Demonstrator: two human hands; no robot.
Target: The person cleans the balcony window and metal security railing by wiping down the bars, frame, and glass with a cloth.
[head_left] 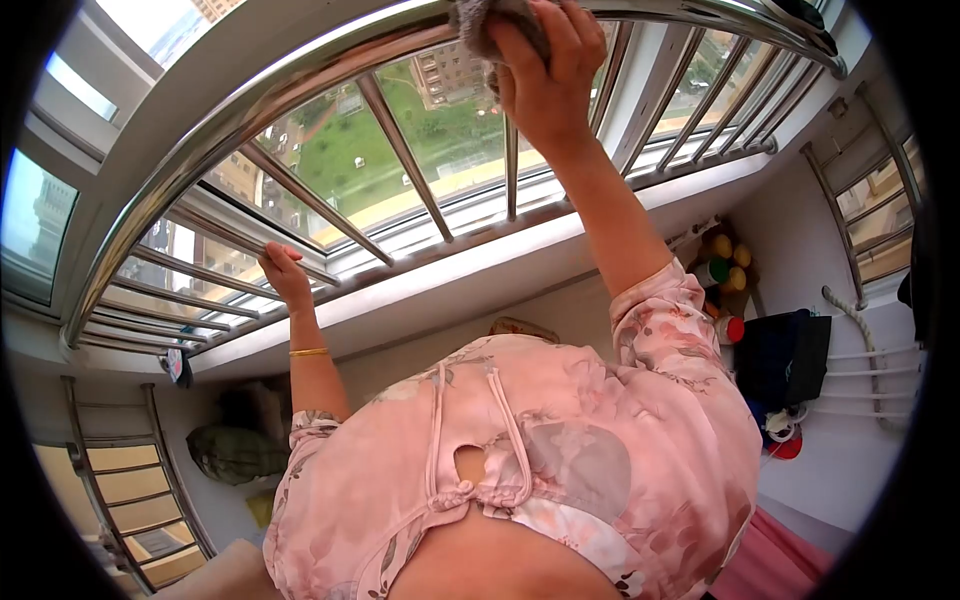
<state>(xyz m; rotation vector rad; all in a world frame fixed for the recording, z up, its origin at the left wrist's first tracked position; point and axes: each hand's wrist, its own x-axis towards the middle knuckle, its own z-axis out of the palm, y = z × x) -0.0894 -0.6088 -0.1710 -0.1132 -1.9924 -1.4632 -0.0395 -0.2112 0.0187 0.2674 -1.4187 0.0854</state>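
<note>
At the top of the view, my right hand (550, 85) is wrapped round a grey cloth (505, 25), which rests against the shiny metal top rail (330, 65) of the window guard. My left hand (285, 270) is lower down on the left, with its fingers curled round one of the thin metal bars (235, 240). A gold-coloured bangle (309, 352) circles the left wrist. Vertical bars (405, 160) run from the top rail down to a lower rail between the two hands.
Behind the bars are window panes and a white sill (450, 280). Bottles and yellow items (725, 270) stand at the right, near a dark bag (785, 355) and white rods (870, 370). A dark green bundle (235, 453) lies at the lower left.
</note>
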